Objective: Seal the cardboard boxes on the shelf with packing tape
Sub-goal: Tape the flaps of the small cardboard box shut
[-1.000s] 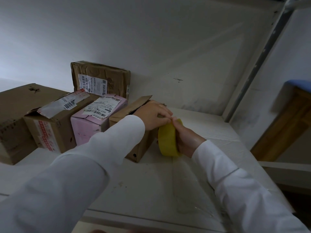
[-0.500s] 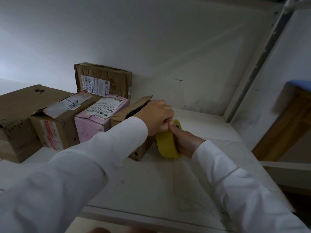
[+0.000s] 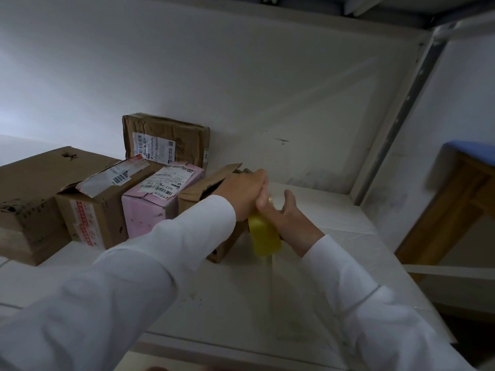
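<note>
Tape roll (image 3: 263, 234), yellow, stands on edge on the shelf (image 3: 334, 228), just right of the small brown box (image 3: 211, 188). Right hand (image 3: 286, 220) cups it from behind, thumb raised, fingers hidden behind the roll. Left hand (image 3: 242, 194) curls at the roll's top, apparently picking at the tape end; whether it has a strip pinched cannot be told.

Progress, judged: early. The small brown box has a flap standing open and shows no fresh tape.

Count: five boxes in view — four brown, one pink (image 3: 160, 196). One tape roll.
</note>
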